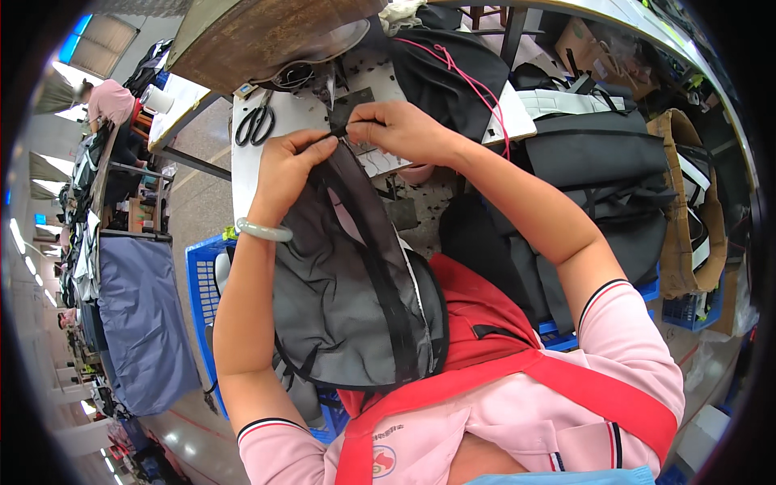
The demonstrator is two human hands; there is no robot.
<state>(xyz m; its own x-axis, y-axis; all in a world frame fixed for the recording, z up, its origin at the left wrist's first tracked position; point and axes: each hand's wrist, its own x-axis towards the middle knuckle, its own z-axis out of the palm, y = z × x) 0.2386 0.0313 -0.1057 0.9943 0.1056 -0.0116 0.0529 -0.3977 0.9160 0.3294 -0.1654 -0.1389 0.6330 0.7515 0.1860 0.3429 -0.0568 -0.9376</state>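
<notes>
A dark mesh fabric piece (323, 242) hangs from my hands down over my lap, with a black band running along it and a rounded, black-bound lower edge. My left hand (295, 166) pinches its narrow upper end between thumb and fingers. Close beside it, my right hand (400, 133) is closed, its fingertips at the same black end; what exactly lies between them is partly hidden. Both hands are just in front of the sewing machine's needle area. Black-handled scissors (255, 124) lie on the white table (245, 178), left of my left hand.
The sewing machine (250, 40) stands ahead. Black fabric (444, 77) with a pink cord lies at right on the table. More black pieces (598, 153) are piled at my right, near a cardboard box (695, 210). A blue crate (202, 283) stands left. Another person (113, 101) is far left.
</notes>
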